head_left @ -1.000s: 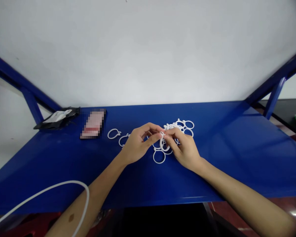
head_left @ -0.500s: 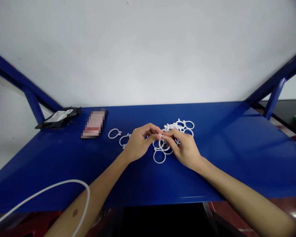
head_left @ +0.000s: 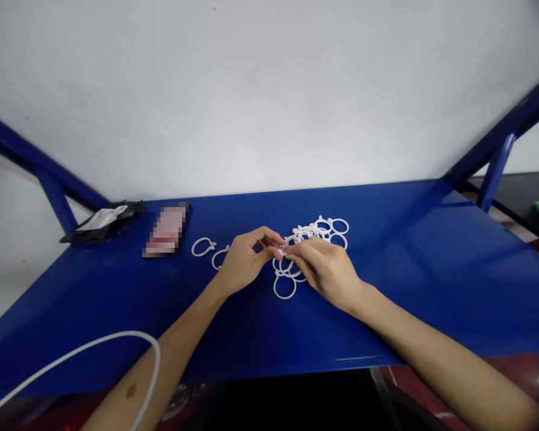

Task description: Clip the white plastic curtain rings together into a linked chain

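Note:
My left hand [head_left: 250, 257] and my right hand [head_left: 327, 263] meet fingertip to fingertip over a heap of white rings. Both pinch a small white piece [head_left: 282, 252], which looks like the knob end of a white ring; the fingers hide most of it. Beneath and behind my right hand lies the heap of white rings [head_left: 339, 219], each a thin hoop with a small knob or loop. One hoop [head_left: 284, 298] sticks out at the near side of the heap. Left of my left hand lie a separate ring [head_left: 193, 246] and another ring [head_left: 212, 261], partly covered by that hand.
The blue table [head_left: 426, 287] stands against a white wall [head_left: 269, 102], between blue side frames. A pixelated phone-like slab [head_left: 166, 230] and a black plastic package [head_left: 103, 221] with a white label lie at the left. A white cable [head_left: 90, 344] loops over my left forearm.
The view has tilted and shifted slightly. Both hands still pinch the small white piece; my right fingers have turned further over it.

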Tool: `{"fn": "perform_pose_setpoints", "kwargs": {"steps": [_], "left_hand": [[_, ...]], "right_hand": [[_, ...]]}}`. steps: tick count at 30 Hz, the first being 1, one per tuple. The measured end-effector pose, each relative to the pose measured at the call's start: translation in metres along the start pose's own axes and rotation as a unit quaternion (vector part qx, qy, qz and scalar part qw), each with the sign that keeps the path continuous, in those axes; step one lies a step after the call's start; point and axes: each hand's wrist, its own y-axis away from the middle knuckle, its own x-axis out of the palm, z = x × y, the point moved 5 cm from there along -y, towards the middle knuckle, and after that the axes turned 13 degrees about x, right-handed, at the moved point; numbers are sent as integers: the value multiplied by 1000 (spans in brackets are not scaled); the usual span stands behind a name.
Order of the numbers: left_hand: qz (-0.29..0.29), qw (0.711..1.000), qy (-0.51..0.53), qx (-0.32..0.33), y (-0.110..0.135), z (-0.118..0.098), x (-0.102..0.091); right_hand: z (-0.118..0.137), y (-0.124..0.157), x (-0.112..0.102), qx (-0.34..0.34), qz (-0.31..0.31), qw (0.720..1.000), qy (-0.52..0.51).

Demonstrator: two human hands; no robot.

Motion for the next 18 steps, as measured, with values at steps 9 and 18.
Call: {"fn": "perform_pose_setpoints", "kwargs": {"steps": [9,18], "left_hand": [[131,892,-429,-44,-2,21,-70],[246,834,-482,-111,11,34,-74]], "right_hand": [[-38,-18,-12,87,-112,983,118],[-51,-20,-8,109,-122,968,189]]}}
